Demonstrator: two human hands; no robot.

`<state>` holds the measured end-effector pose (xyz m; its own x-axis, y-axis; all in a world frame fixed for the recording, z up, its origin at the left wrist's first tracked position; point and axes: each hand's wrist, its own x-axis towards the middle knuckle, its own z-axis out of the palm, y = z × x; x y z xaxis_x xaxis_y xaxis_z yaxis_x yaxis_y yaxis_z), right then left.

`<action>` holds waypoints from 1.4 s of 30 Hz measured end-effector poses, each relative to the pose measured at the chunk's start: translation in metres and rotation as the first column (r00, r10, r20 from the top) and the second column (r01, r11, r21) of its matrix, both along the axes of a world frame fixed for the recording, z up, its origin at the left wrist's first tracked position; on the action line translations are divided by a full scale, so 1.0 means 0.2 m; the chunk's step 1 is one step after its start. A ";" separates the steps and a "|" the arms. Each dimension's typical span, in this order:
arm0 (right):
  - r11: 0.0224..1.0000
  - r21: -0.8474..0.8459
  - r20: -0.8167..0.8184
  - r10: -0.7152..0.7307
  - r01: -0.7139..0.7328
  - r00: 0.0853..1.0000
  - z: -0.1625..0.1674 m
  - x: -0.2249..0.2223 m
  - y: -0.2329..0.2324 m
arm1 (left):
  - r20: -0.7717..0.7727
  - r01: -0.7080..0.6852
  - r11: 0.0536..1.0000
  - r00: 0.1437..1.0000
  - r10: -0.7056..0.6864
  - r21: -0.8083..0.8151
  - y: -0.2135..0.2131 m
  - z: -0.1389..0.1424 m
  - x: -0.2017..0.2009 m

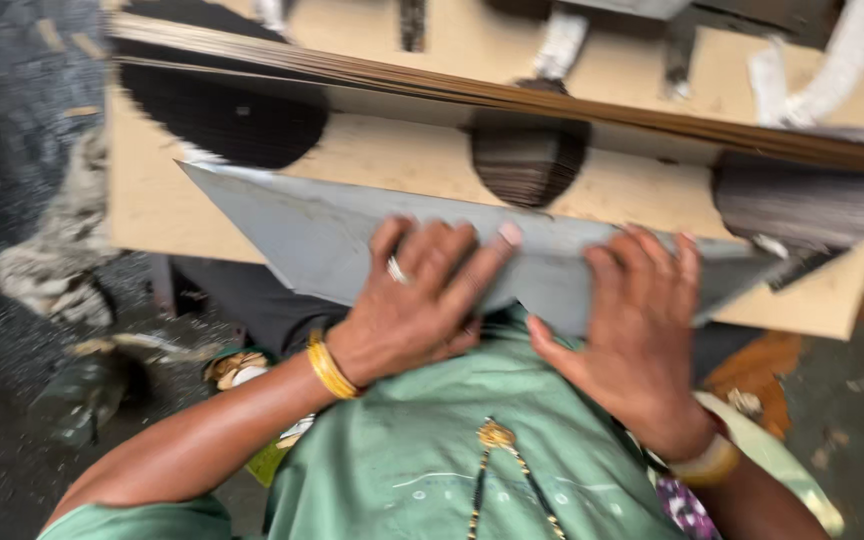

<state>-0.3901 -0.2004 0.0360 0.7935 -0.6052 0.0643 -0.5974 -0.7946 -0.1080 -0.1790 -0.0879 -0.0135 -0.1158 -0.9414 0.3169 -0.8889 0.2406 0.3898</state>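
Green shirt [422,460] nearest; left hand [412,305] and right hand [642,330] lie flat, open, pressing 1 grey sheet [312,225] against the board [152,210]: press evenly.

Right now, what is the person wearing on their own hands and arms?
The left hand has a silver ring on one finger and yellow bangles at the wrist. The right hand has a pale, cream-coloured bangle at the wrist. A short green sleeve shows on the left arm; both forearms are otherwise bare.
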 end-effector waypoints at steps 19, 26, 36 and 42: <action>0.972 0.176 0.218 0.119 -0.159 0.969 -0.48 -0.37 -0.26 | 0.388 -0.143 0.948 0.887 0.251 -0.285 0.25 0.14 1.10; 0.883 0.468 0.392 -0.177 -0.029 0.903 -0.81 -0.48 -0.36 | 0.230 -0.166 0.900 0.933 0.275 -0.403 0.01 0.25 1.33; 0.980 0.190 0.187 -0.098 0.062 0.977 -0.53 -0.09 -0.47 | 0.212 -0.231 0.938 0.934 0.288 -0.258 0.00 0.39 1.34; 0.961 0.264 0.172 -0.134 0.085 0.976 -0.35 0.10 -0.47 | 0.276 -0.196 0.947 0.924 0.265 -0.254 0.02 0.41 1.34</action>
